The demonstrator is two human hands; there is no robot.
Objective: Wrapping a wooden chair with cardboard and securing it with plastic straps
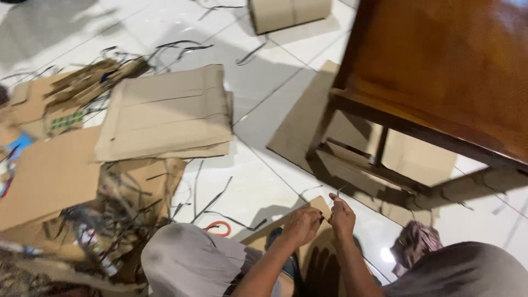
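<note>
Head view: both hands (322,220) pinched together on a thin dark strip (336,193) above brown cardboard (313,258).

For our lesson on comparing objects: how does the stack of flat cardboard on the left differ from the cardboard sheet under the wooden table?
The cardboard stack is several folded pieces piled up; the cardboard sheet is one flat layer on the floor. The stack lies in the open; the sheet runs partly under the wooden table. The stack looks paler, the sheet darker in shadow. Both are plain brown cardboard.
</note>
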